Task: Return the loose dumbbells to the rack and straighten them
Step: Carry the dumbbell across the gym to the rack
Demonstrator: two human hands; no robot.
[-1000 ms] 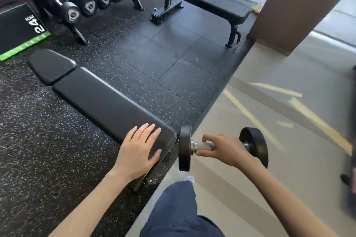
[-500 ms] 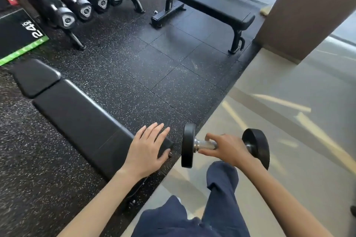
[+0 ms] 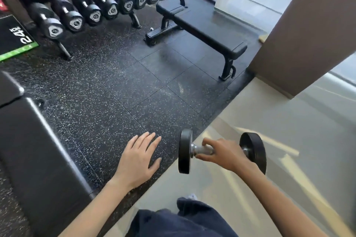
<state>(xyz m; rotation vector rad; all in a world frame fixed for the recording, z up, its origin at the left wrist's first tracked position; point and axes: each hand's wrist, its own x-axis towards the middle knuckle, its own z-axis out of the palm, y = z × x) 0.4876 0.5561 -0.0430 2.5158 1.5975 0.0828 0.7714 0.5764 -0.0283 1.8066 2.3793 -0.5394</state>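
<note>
One-handed, gripped the dumbbell (image 3: 200, 149) at mid-handle in the right hand (image 3: 225, 155), aloft, long axis crosswise; held the left hand (image 3: 137, 161) flat, empty; faced the rack (image 3: 134, 19) well ahead, leftward.

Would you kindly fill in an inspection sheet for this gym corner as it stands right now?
Surface: black speckled rubber floor, meeting a smooth pale floor on the right.
Job's things: one loose dumbbell, held away from the rack; racked dumbbells sit in rows at upper left.
Clutter: nothing seen.
Hands: right hand grips the dumbbell's handle; left hand flat, fingers straight, holding nothing.
Cables: nothing seen.
Surroundings: flat bench beside the rack, padded bench at left, box marked 24, brown column.
</note>
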